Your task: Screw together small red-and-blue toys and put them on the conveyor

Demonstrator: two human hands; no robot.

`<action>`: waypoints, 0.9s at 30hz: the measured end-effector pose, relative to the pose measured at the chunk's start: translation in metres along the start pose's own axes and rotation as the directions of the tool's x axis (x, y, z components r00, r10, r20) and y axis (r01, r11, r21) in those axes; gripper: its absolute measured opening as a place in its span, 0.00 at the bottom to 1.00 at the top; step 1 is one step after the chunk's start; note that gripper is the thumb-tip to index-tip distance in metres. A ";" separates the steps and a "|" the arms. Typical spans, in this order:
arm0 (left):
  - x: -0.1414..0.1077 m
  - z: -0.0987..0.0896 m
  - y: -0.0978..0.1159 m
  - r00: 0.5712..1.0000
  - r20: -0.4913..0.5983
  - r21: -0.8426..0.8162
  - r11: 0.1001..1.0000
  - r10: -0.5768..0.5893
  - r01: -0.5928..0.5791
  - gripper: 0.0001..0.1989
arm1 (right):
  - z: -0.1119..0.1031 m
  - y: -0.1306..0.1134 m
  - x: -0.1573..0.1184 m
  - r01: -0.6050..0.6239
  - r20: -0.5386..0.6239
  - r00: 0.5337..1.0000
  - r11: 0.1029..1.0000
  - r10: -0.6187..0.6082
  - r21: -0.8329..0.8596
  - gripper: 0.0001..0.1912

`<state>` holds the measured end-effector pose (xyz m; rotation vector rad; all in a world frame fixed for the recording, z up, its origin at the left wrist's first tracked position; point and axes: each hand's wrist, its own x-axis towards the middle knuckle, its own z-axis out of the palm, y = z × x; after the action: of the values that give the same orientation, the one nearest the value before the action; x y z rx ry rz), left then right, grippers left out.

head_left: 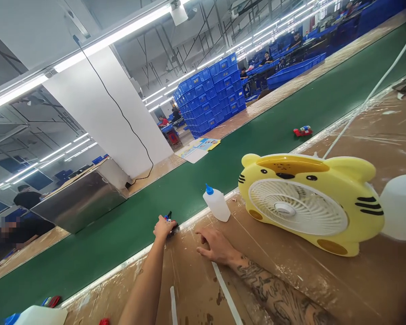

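My left hand reaches to the near edge of the green belt, its fingers closed on a small dark toy with blue and red parts. Much of that toy is hidden by the hand. To the right, my right hand hovers over or rests on the brown tabletop, thumb and fingers apart, with nothing in it. A white bottle with a blue tip stands just beyond my right hand. Farther along the belt lies a red and blue toy.
A yellow animal-shaped fan takes up the right side, beside a large white bottle. Another white bottle and a red toy are at lower left. Blue crates and printed sheets are past the belt. People sit in the distance.
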<state>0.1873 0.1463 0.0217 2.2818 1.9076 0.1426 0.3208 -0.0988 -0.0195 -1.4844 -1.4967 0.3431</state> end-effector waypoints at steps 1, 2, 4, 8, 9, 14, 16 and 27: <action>-0.003 0.002 0.001 1.000 -0.020 -0.001 1.000 -0.010 0.010 0.27 | 0.000 0.000 0.000 -0.003 0.005 1.000 1.000 0.003 0.001 0.24; -0.007 0.004 0.002 0.999 -0.038 -0.005 1.000 -0.016 0.016 0.27 | 0.000 0.001 0.000 -0.005 0.009 1.000 1.000 0.005 0.002 0.24; -0.013 0.008 0.005 0.997 -0.073 -0.014 1.000 -0.018 0.017 0.28 | 0.000 0.001 0.000 -0.007 0.017 1.000 1.000 0.007 0.003 0.24; -0.020 0.012 0.011 0.994 -0.110 -0.028 1.000 0.004 -0.007 0.25 | 0.000 0.000 -0.001 -0.009 0.036 0.999 1.000 0.009 0.001 0.24; -0.020 0.012 0.013 0.994 -0.109 -0.031 0.999 0.014 -0.017 0.24 | 0.000 0.000 -0.001 -0.010 0.038 0.999 1.000 0.010 -0.001 0.24; -0.020 0.012 0.023 0.994 -0.094 -0.036 0.998 0.056 -0.059 0.22 | 0.001 0.000 -0.001 -0.023 0.044 0.999 1.000 0.023 -0.005 0.23; -0.021 0.013 0.026 0.993 -0.093 -0.041 0.996 0.070 -0.075 0.26 | 0.001 0.000 -0.001 -0.025 0.045 0.999 1.000 0.026 -0.006 0.24; -0.058 0.017 0.010 0.949 -0.148 -0.262 0.915 0.278 -0.308 0.38 | -0.003 -0.004 0.000 -0.040 0.039 0.998 0.999 0.041 -0.019 0.24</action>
<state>0.1896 0.0868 0.0091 2.3818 1.4588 0.5495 0.3207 -0.1013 -0.0148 -1.5318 -1.5061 0.3865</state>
